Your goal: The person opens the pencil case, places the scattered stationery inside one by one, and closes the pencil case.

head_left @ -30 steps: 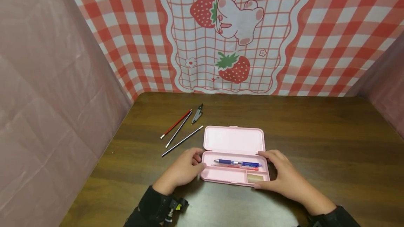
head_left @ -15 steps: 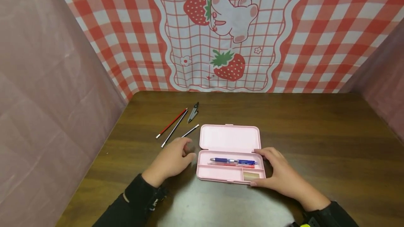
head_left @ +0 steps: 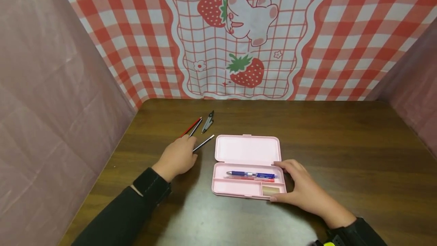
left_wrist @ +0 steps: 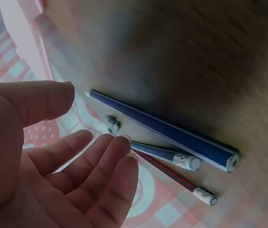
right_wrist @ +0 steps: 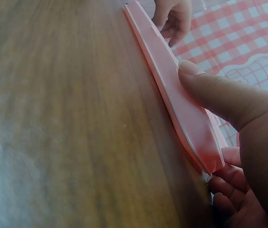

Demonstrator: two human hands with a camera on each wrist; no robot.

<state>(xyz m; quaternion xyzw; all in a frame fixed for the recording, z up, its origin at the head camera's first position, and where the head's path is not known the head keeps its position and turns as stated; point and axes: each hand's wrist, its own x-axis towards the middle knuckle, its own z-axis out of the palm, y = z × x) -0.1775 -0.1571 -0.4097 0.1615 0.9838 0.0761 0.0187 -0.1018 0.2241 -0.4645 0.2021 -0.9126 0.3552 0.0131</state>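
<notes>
An open pink pencil case (head_left: 247, 150) lies on the wooden table (head_left: 341, 143). Its tray holds a blue pen (head_left: 252, 174), a red pen (head_left: 250, 179) and an eraser (head_left: 271, 190). My right hand (head_left: 285, 182) grips the case's right end, thumb on the front wall (right_wrist: 172, 90) and fingers curled behind. My left hand (head_left: 186, 149) is open, with relaxed fingers over the near ends of three pencils (head_left: 203, 143). In the left wrist view the pencils (left_wrist: 172, 134) lie just beyond its fingers (left_wrist: 105, 152), which hold nothing.
A folded compass (head_left: 207, 121) lies behind the pencils. A checked strawberry cloth (head_left: 246, 33) hangs at the table's back edge, and pink sheets (head_left: 51, 98) wall both sides. Bare tabletop stretches to the right of the case.
My left hand left the case's left end and moved left and away to the pencils, covering their near ends. The right hand stayed on the case.
</notes>
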